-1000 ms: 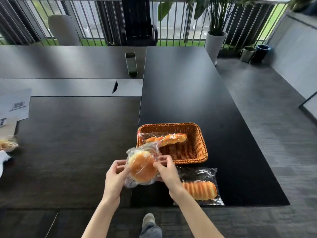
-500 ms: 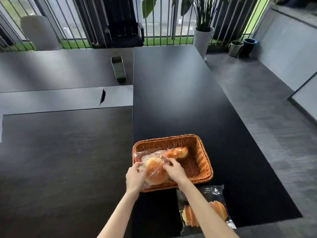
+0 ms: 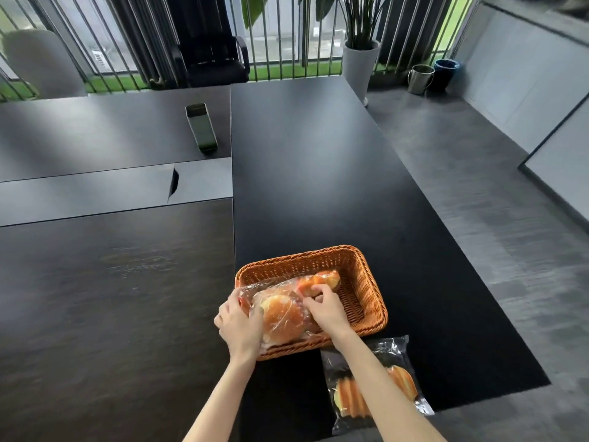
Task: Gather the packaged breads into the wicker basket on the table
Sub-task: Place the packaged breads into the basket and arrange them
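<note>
Both hands down in the basket, near the counter's front edge. Left hand curled against the left side of the round bun, fingers closed on its wrapper. Right hand on the bun's far right side, fingers pinched together on the plastic there. Bun lying in the basket's near-left part, resting partly over the twisted loaf, already inside and angled toward the far right. One ridged loaf in a clear bag left outside, flat on the counter just beside the basket's near right corner, partly hidden under the right forearm.

Probably the setting-down of the bun, with release not yet made. Task likely two thirds along: two breads in, one out.

Handling, as a guess: very light, soft, easily squashed; film slick and crinkly, apt to slide over the bread inside. Best taken by the loose wrapper ends or cradled gently from both sides, never squeezed across the crown. Same for the ridged loaf: lift by the slack bag edge or scoop under its length, since a hard pinch could dent the ridges. Room for it seems open along the basket's right side; stacking on the bun risks flattening.
</note>
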`<act>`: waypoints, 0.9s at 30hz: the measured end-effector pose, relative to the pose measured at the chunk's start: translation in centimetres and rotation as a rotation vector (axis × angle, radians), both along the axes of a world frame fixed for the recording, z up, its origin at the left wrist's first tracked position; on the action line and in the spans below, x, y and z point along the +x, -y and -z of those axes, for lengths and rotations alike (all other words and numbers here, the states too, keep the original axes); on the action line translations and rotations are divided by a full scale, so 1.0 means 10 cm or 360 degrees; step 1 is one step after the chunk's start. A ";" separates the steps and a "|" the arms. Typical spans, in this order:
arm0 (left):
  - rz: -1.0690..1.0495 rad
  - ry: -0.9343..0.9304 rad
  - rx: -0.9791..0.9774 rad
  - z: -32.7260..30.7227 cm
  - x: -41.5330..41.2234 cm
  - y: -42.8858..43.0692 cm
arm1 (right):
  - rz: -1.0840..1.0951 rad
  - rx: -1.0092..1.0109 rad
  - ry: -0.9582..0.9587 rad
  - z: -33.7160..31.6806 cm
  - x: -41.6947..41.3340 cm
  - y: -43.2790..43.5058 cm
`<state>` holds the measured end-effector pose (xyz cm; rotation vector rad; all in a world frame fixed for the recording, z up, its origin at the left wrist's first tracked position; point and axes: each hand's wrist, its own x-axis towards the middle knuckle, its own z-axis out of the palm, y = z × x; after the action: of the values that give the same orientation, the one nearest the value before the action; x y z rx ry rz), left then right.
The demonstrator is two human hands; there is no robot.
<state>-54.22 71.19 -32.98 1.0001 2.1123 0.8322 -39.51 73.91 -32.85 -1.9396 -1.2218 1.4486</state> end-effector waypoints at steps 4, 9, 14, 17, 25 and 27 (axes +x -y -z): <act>-0.0110 0.0332 0.0413 -0.33 0.23 0.09 | 0.0265 0.0331 -0.0069 -0.39 0.43 0.13; -0.0057 0.0563 0.0546 -0.43 0.62 0.46 | 0.0565 0.0426 0.0004 -0.48 1.09 0.59; -0.0082 0.0660 0.0147 -0.04 0.97 0.94 | 0.0736 0.0189 0.0111 0.03 1.51 1.08; -0.0071 0.0653 -0.0224 0.26 1.11 1.13 | 0.0670 -0.0048 0.0171 0.36 1.58 1.25; -0.0020 0.0842 -0.0500 0.66 1.19 1.16 | 0.0432 -0.0184 0.0172 0.65 1.47 1.30; -0.0017 0.0870 -0.0476 0.67 1.22 1.14 | 0.0442 -0.0151 0.0104 0.62 1.45 1.29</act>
<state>-42.00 59.77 -39.66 0.5277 1.7020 0.6729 -25.02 61.02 -39.09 -2.1365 -0.8804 1.3290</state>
